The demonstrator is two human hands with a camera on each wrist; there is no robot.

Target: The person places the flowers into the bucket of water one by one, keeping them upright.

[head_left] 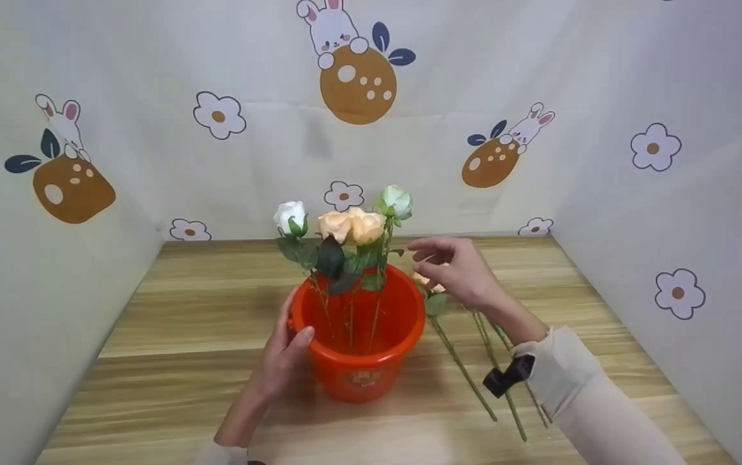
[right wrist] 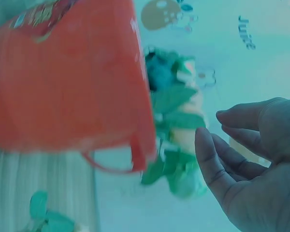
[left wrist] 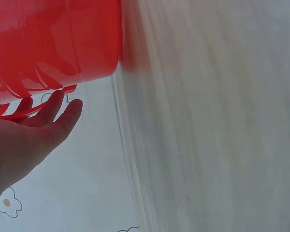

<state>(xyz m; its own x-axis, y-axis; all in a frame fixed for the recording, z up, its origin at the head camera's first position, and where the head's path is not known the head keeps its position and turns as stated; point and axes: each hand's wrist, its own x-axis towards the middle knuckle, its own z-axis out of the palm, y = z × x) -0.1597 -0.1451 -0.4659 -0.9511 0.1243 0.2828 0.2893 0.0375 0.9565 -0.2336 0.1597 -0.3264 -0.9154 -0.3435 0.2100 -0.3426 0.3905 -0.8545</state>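
A red bucket (head_left: 359,378) stands on the table with several long-stemmed artificial roses in it: a white rose (head_left: 291,217), two peach roses (head_left: 367,227) and a pale green rose (head_left: 396,202). My left hand (head_left: 282,357) holds the bucket's left side, its thumb at the rim and its fingers around the outside. In the left wrist view, those fingers (left wrist: 52,108) lie by the bucket's red handle. Right of the bucket, my right hand (head_left: 458,268) hovers near the green rose's stem, fingers loosely bent and holding nothing. The right wrist view shows a gap between thumb and fingers.
More roses lie on the wooden table right of the bucket, their stems (head_left: 464,368) pointing toward me. One peach bloom (head_left: 432,279) is partly hidden beneath my right hand. A patterned cloth (head_left: 267,161) encloses the table at the back and sides.
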